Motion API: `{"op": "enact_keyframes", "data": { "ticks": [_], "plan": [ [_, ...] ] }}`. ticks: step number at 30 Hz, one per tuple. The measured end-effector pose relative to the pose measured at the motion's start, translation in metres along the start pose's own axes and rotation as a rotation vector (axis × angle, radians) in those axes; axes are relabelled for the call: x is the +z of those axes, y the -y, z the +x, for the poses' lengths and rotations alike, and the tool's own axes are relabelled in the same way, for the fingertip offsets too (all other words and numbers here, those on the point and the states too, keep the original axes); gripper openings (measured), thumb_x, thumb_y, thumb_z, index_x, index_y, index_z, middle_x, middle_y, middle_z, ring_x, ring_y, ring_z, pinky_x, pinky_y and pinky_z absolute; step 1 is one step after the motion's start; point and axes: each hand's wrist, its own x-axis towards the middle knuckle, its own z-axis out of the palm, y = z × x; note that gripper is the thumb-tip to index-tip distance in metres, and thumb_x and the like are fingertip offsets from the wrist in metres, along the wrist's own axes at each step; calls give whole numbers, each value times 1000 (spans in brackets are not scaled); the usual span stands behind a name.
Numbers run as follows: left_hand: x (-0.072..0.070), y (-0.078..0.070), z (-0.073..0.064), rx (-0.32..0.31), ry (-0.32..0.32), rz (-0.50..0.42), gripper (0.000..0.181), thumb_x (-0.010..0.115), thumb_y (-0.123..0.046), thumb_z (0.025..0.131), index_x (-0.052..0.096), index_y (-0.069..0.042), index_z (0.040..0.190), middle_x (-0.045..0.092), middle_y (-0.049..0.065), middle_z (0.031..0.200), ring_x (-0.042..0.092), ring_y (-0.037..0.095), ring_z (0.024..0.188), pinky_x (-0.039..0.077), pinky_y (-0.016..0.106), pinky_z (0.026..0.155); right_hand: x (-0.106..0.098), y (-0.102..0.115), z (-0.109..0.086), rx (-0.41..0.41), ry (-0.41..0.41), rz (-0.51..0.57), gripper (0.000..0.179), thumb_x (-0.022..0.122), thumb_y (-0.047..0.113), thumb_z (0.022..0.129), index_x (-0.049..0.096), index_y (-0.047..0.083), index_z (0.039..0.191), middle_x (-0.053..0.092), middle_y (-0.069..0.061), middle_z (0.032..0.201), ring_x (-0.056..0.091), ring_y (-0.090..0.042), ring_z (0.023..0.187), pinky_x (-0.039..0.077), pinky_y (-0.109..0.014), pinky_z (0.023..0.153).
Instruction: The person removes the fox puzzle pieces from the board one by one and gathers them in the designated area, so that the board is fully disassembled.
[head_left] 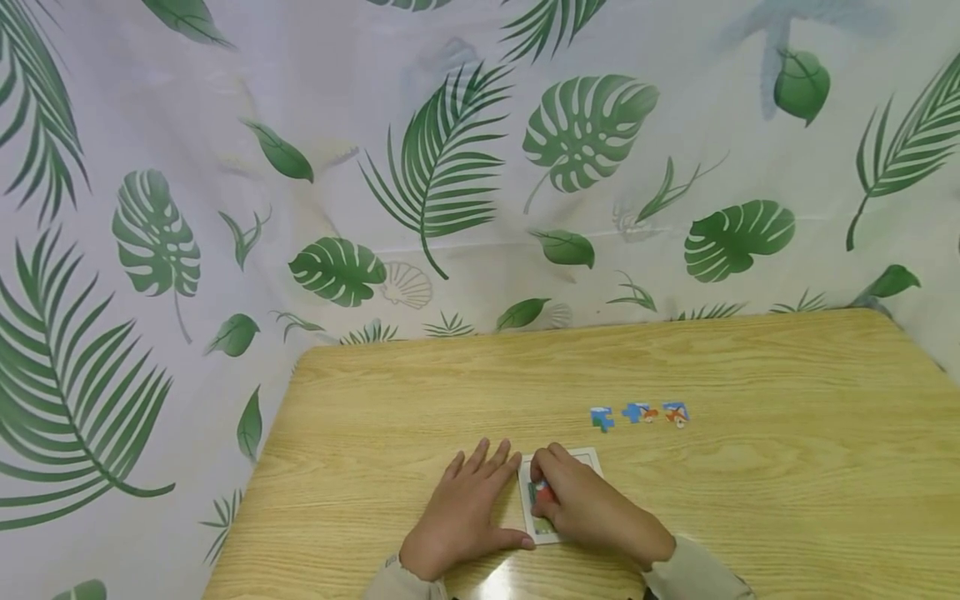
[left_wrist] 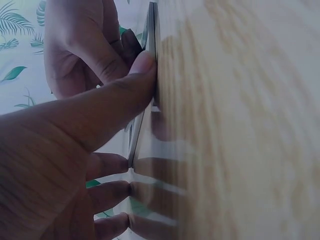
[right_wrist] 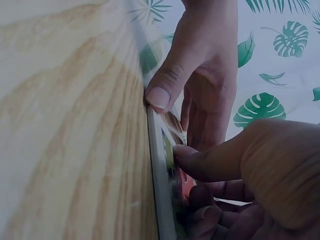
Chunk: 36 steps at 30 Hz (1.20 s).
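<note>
Head: saw left hand (head_left: pixel 468 517) spread, thumb and index against left corners of tray (head_left: pixel 588 456), well short of far edge of bench (head_left: pixel 787 458); right hand (head_left: pixel 581 500) curled, apparently pinching red puzzle piece (head_left: pixel 545 493). Left wrist: noted tray thin, likely stiff. Right wrist: judged piece light, best gripped edgewise.

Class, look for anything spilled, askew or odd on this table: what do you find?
Nothing stands out. Three puzzle pieces lie loose on the table beyond the white-bordered board, ordinary for puzzle work; no spill or damage shows. The right hand hides part of the board.
</note>
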Motion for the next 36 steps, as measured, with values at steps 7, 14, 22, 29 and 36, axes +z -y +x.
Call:
{"op": "enact_keyframes", "data": {
  "ticks": [7,14,22,29,36],
  "plan": [
    [0,0,0,0,5,18,106,75,-68,78,39,-12,160,29,10,167,24,36,154,26,63,119,-3,-1,-1,-6,12,1,27,78,8,92,61,4,112,53,-1,103,49,-9,81,48,-22,69],
    [1,-1,-1,18,8,39,105,74,-68,80,38,-11,160,28,11,167,24,37,154,27,63,118,-6,-7,1,-70,35,22,21,77,11,93,62,7,107,57,3,100,52,-6,81,52,-23,72],
    [-7,0,-3,4,50,2,104,79,-63,81,38,-6,159,28,13,167,24,36,154,27,62,119,-12,-14,5,-131,60,229,9,67,1,98,64,10,99,62,6,86,50,-1,64,48,-22,56],
    [-15,1,-6,-57,121,-29,109,78,-65,81,35,-3,160,27,11,168,25,29,155,28,55,121,-27,-21,2,-165,61,255,6,66,5,100,66,10,104,65,4,81,50,-2,64,46,-22,56],
    [-9,-3,-5,-47,27,53,109,73,-75,77,40,-13,160,30,15,167,32,35,151,34,62,115,-46,-34,1,-86,35,211,14,60,2,103,69,2,114,67,-3,87,56,-7,66,51,-26,61]
  ]
}}
